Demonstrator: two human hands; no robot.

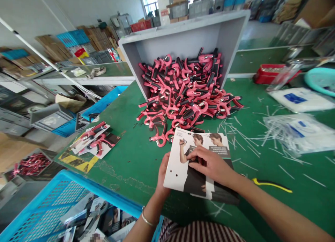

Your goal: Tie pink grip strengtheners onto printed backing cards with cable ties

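Note:
Several printed cards (180, 179), white and dark with pictures of people, lie fanned near the front edge of the green table. My left hand (163, 172) holds the left edge of the top card, its fingers partly hidden beneath. My right hand (209, 163) rests on top of the cards with its fingers bent and pressed to the surface. Just beyond the cards, a large heap of pink and black hand grips (180, 92) spills from a tipped grey crate (183, 34).
White cable ties (248, 146) and yellow-handled pliers (273, 184) lie on the right. Plastic bags (303, 99) and a red box (267, 74) stand farther right. Two carded grips (98, 141) lie at the left corner. A blue basket (49, 203) of cards stands lower left.

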